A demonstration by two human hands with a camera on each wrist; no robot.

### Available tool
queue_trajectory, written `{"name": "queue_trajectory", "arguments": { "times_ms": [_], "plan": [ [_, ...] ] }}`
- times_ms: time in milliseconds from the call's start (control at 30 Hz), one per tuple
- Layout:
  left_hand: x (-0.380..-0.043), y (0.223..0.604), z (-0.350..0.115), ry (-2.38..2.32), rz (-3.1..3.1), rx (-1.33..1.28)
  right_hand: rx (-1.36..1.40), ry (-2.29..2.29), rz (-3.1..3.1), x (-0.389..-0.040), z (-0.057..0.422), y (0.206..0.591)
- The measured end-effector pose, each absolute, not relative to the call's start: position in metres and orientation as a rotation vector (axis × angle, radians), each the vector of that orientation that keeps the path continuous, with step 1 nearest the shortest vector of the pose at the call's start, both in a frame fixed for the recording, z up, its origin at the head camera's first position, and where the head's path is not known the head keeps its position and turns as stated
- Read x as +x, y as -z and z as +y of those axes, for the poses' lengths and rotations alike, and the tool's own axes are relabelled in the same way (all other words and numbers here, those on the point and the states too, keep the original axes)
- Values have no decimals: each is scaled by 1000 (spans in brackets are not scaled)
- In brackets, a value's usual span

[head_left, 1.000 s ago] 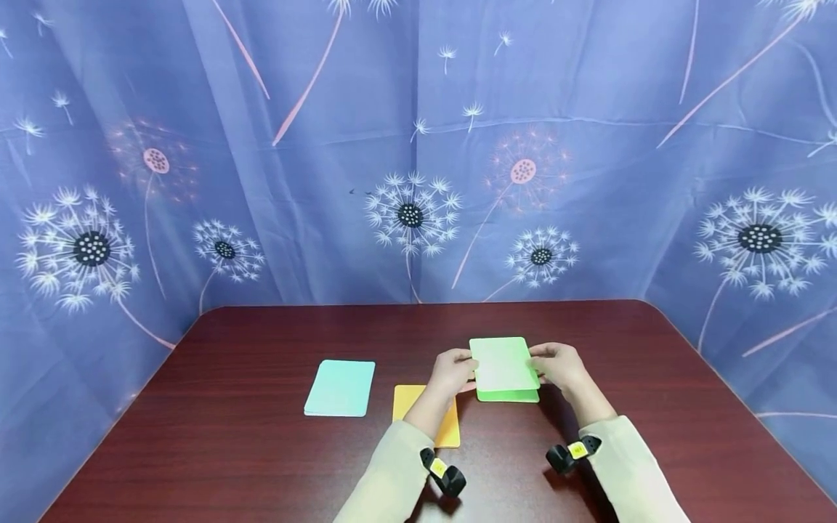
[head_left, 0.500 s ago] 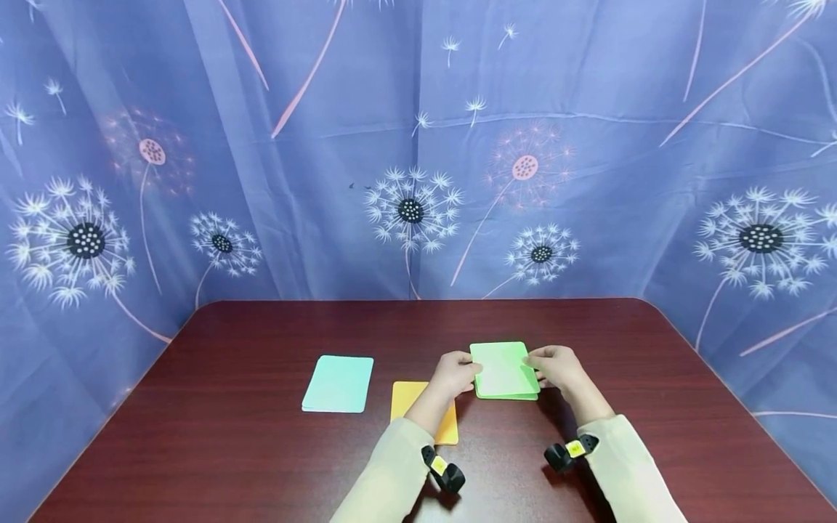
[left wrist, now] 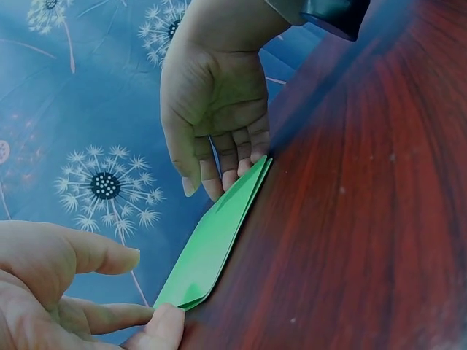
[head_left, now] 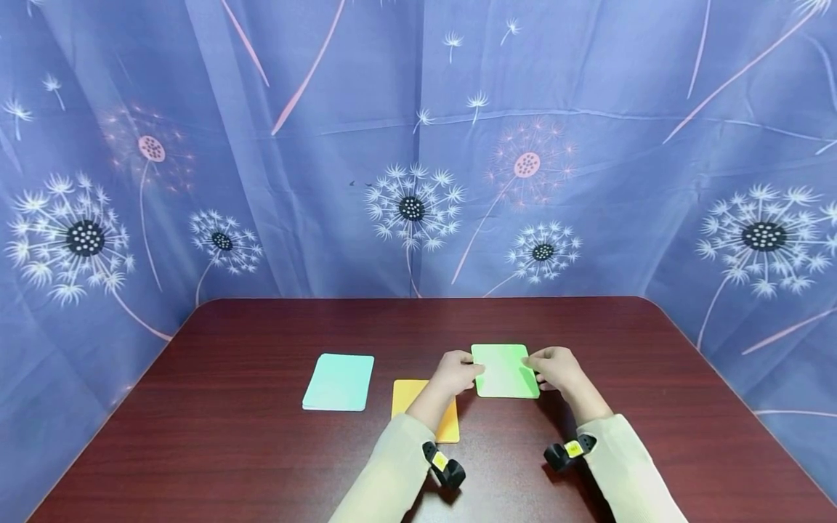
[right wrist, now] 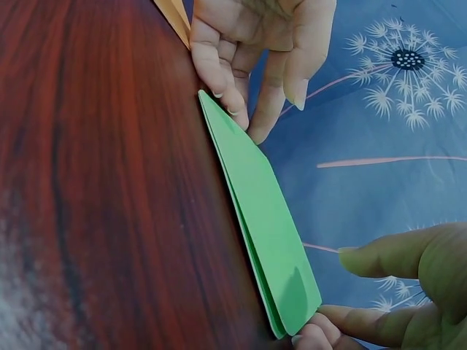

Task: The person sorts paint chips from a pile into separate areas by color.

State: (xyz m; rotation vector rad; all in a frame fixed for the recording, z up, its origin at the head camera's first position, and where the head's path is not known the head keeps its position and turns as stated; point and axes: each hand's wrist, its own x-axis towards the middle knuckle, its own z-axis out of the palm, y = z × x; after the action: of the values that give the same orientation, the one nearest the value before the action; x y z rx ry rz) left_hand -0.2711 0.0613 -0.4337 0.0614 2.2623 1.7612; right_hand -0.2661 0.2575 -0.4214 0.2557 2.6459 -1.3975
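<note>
A small stack of bright green square cards lies on the table between both hands; in the right wrist view, thin gaps show between its layers. My left hand touches the left edge with its fingertips. At the opposite edge my right hand does the same. Both wrist views show each thumb lifted away from the cards, with the fingers against the edge. Orange-yellow square cards lie partly hidden under my left forearm. Further left is a stack of pale turquoise square cards.
A dark red-brown wooden table carries all the cards. Behind it hangs a blue curtain printed with dandelions. Black wrist cameras sit at both sleeves, low over the tabletop.
The upper green card, earlier lifted and tilted above the lower ones, has come down and now lines up with them. Both hands have lowered slightly with it; the thumbs' release is seen only now.
</note>
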Motion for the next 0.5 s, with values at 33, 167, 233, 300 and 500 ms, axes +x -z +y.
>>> {"name": "queue_trajectory", "arguments": {
  "times_ms": [33, 167, 233, 300, 500],
  "plan": [
    [-271, 434, 61, -1758, 2267, 66, 254, 1394, 2646, -266, 257, 422],
    [-270, 436, 60, -1737, 2285, 74, 246, 1373, 2654, -264, 256, 421],
    [-270, 436, 59, -1712, 2309, 79, 242, 1353, 2664, -264, 255, 420],
    [-271, 436, 59, -1705, 2321, 80, 242, 1332, 2676, -264, 255, 417],
    [-273, 435, 59, -1786, 2280, 50, 246, 1240, 2717, -263, 254, 412]
  ]
}}
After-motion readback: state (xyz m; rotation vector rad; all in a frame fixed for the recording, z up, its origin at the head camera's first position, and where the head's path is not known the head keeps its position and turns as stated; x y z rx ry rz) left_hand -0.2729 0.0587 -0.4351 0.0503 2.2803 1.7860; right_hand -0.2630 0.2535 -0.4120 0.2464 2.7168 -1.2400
